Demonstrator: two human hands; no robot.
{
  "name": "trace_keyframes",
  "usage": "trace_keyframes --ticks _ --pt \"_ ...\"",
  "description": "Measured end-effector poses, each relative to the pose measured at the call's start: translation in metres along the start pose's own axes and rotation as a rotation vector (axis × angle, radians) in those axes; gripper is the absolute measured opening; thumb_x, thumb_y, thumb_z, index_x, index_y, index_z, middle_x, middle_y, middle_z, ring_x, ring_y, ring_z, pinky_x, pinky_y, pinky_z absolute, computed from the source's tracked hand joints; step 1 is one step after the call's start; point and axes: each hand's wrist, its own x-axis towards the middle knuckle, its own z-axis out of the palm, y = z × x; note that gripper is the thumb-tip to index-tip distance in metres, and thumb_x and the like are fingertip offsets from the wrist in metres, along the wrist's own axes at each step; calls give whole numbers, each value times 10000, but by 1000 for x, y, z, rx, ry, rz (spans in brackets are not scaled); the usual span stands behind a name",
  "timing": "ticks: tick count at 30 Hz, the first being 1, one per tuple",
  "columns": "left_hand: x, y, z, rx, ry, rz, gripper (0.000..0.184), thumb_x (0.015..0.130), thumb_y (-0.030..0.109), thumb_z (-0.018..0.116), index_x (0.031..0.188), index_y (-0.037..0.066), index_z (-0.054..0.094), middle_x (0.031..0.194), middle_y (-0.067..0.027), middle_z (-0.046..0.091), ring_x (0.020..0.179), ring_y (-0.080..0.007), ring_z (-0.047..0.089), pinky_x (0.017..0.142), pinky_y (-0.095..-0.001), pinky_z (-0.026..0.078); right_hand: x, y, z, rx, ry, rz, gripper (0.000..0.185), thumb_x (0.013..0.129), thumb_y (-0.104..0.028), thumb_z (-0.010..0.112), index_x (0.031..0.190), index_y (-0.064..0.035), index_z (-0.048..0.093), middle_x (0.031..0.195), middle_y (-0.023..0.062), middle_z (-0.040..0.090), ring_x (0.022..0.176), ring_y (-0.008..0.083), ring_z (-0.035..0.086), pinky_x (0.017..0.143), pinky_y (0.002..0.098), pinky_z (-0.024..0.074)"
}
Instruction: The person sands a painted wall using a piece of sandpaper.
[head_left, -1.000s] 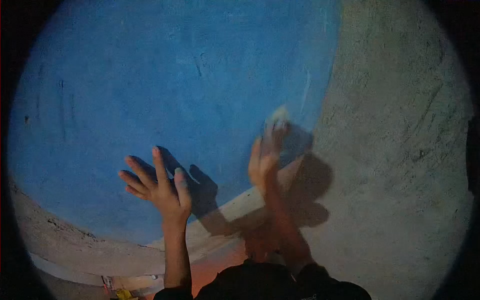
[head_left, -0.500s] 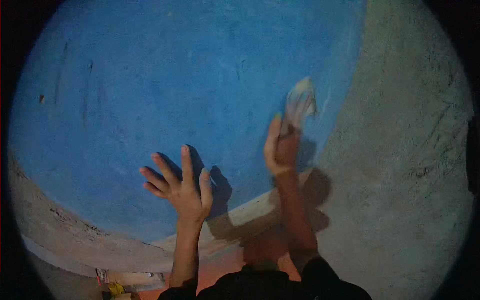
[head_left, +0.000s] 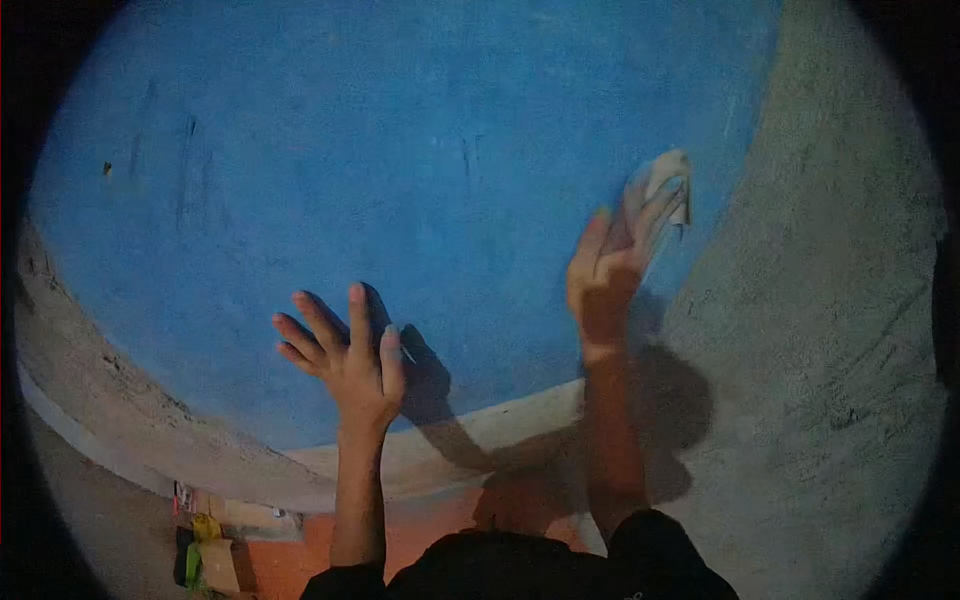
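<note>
A blue painted wall (head_left: 400, 220) fills most of the view in front of me. My left hand (head_left: 355, 360) is open, fingers spread, resting flat or nearly flat on the lower part of it. Higher up and to the right, my right hand (head_left: 608, 280) holds a thin pale sheet (head_left: 668, 170) under its fingers against the blue paint, close to the right-hand border. I cannot make out whether the sheet is cloth or paper. Its near part is hidden beneath my palm and fingers.
Rough grey wall (head_left: 830, 270) borders the blue area on the right. A pale ledge-like band (head_left: 430, 458) runs below it, with an orange surface (head_left: 310, 555) underneath. At lower left are a yellow item (head_left: 206, 527) and a cardboard box (head_left: 222, 565).
My right hand has moved right with the pale sheet, nearer the grey border. My left hand keeps its spread pose and appears slightly further left. The view has shifted a little.
</note>
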Motion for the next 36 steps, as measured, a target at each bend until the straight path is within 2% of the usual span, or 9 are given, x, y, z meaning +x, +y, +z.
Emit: trace_keyframes --ticks 6,8,11,14,18,21,25,32,36 --pt "-1 23 9 -13 20 -112 632 991 395 473 1564 204 289 1651 -162 -61 1476 -454 -165 1092 -689 -118 -194 11 30 -26 -196 20 664 1013 -354 445 1460 114 300 1548 399 62 1416 622 5 1110 720 69" --pt "-1 27 7 -12 6 -145 639 1000 415 453 1572 205 262 1651 -162 -63 1476 -461 -156 1096 -695 -97 -186 28 32 28 -159 44 678 1016 -369 429 1470 110 276 1551 395 58 1416 621 1 1111 719 56" --pt "-1 35 0 -45 -30 -172 635 1010 441 423 1575 205 253 1652 -160 -56 1475 -470 -143 1099 -699 -80 -35 22 -5 106 33 -43 689 1022 -357 419 1497 95 206 1556 384 62 1429 599 2 1121 705 33" --pt "-1 37 3 -37 -13 -179 626 1016 448 406 1574 206 255 1653 -156 -45 1476 -475 -127 1106 -692 -73 -5 21 -12 30 -66 -53 702 1024 -349 420 1507 91 165 1564 375 43 1435 588 8 1124 701 27" --pt "-4 41 0 -46 -9 -189 614 1015 437 419 1564 195 289 1654 -157 -22 1478 -481 -97 1113 -689 -53 -216 31 36 17 -276 6 701 1025 -363 412 1476 134 209 1553 394 34 1433 590 1 1122 707 21" --pt "-7 34 -1 -10 -18 -148 599 1013 421 430 1555 192 314 1654 -158 3 1483 -476 -74 1117 -689 -33 -214 36 39 125 -233 64 688 1029 -349 406 1457 163 239 1546 405 54 1434 590 -7 1121 703 13" --pt "-10 31 -13 -23 -64 -132 565 1010 393 449 1532 193 370 1653 -154 49 1492 -456 -45 1124 -681 -12 -28 -3 0 316 21 -21 659 1040 -317 368 1473 158 222 1549 404 63 1439 582 -27 1128 687 4" --pt "-20 -3 -31 -29 -66 -96 524 985 345 513 1483 190 464 1646 -149 130 1500 -438 5 1146 -639 0 -257 -16 46 145 -341 118 627 1040 -258 376 1491 139 197 1572 361 68 1463 531 21 1164 627 39" --pt "-18 -32 -42 -20 -79 -56 528 978 350 524 1478 187 471 1644 -157 135 1497 -444 6 1137 -651 1 -145 -18 47 133 -221 204 635 1043 -257 378 1509 116 161 1584 339 52 1464 528 21 1162 628 66"
